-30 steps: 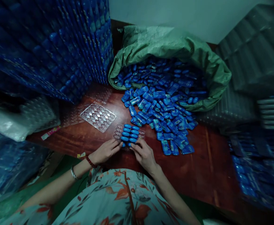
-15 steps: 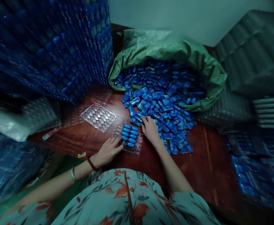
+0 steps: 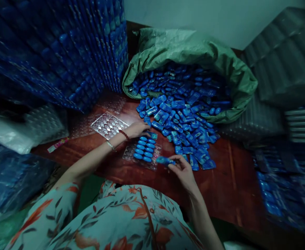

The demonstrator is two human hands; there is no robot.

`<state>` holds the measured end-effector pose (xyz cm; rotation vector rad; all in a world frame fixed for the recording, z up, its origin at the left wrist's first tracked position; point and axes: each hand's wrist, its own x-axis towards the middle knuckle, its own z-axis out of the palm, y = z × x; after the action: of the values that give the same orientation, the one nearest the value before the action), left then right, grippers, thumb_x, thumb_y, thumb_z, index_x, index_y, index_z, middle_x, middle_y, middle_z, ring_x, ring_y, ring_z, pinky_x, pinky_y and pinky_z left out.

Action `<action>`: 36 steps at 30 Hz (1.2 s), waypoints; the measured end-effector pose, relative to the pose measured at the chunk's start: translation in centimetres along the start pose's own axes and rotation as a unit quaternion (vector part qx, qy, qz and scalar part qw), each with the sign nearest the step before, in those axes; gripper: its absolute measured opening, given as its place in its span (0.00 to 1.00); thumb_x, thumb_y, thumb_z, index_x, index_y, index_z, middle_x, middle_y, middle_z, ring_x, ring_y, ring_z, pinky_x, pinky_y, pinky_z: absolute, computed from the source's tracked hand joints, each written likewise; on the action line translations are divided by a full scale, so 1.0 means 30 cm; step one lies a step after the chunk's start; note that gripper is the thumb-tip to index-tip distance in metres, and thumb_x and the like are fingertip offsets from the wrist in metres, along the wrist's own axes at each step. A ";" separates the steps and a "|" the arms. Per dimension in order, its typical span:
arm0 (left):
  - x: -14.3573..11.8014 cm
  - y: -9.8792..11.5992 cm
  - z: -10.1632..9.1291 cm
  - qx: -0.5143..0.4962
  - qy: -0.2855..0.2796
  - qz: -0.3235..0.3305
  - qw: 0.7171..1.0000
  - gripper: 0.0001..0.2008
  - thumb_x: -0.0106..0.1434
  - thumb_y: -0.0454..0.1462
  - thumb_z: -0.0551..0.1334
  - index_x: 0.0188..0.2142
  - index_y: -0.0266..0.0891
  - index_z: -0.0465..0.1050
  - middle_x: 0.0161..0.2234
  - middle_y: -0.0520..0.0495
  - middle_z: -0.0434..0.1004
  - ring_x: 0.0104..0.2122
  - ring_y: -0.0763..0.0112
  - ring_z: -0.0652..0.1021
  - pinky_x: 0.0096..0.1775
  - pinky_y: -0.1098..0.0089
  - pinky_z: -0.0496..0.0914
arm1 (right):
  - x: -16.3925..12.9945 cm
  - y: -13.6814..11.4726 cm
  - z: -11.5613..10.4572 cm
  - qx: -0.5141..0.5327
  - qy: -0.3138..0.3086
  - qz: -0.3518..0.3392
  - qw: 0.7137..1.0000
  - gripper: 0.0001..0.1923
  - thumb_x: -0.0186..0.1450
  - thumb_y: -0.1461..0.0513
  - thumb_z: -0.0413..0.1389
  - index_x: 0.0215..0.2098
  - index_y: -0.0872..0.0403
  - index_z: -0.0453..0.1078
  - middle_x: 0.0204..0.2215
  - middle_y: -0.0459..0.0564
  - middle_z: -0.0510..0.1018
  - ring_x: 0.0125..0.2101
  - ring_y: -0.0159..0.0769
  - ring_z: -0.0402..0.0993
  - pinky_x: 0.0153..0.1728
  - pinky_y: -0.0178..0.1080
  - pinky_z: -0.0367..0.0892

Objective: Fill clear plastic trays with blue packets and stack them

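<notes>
While the right hand (image 3: 185,171) pinches a blue piece (image 3: 165,160), the left hand (image 3: 138,129) — grip unclear — reaches the pile (image 3: 183,128).

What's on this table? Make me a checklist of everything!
Surface: red-brown wooden table, partly covered.
Job's things: clear tray part-filled with blue pieces; loose blue pile spilling from green sack.
Clutter: empty tray; small label; clear bags at left.
Hands: left hand reaching into the pile's near edge; right hand holding one blue piece.
Cables: nothing seen.
Surroundings: stacked filled trays at left, more stacks at right, pale wall.
</notes>
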<state>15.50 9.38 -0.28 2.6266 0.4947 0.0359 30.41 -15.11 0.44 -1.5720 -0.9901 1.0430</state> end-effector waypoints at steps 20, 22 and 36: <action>-0.483 0.128 -0.015 -0.233 0.320 -0.184 0.900 0.11 0.62 0.41 0.59 0.41 0.38 0.71 0.37 0.46 0.74 0.38 0.69 0.73 0.42 0.70 0.67 | -0.051 -0.079 0.219 -0.568 -0.127 -0.172 0.795 0.16 0.61 0.74 0.47 0.42 0.51 0.66 0.34 0.50 0.70 0.36 0.36 0.67 0.38 0.37 0.64; -0.549 0.168 0.010 -0.291 0.333 -0.252 0.860 0.13 0.60 0.43 0.60 0.42 0.38 0.71 0.38 0.46 0.74 0.38 0.69 0.74 0.41 0.70 0.68 | -0.034 -0.095 0.215 -0.557 -0.148 -0.175 0.798 0.14 0.62 0.73 0.48 0.41 0.51 0.66 0.34 0.49 0.71 0.36 0.35 0.68 0.37 0.36 0.64; -0.555 0.238 0.235 -0.469 0.313 -0.375 0.736 0.21 0.52 0.47 0.64 0.40 0.36 0.69 0.28 0.52 0.71 0.27 0.74 0.71 0.30 0.74 0.68 | -0.078 0.072 0.145 -0.146 0.004 -0.067 0.987 0.10 0.65 0.58 0.51 0.43 0.52 0.66 0.31 0.49 0.75 0.32 0.35 0.75 0.35 0.38 0.71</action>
<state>3.11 -5.46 -2.38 1.2291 1.3099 0.7199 25.82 -16.53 -2.02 -1.7158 -1.2702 0.8247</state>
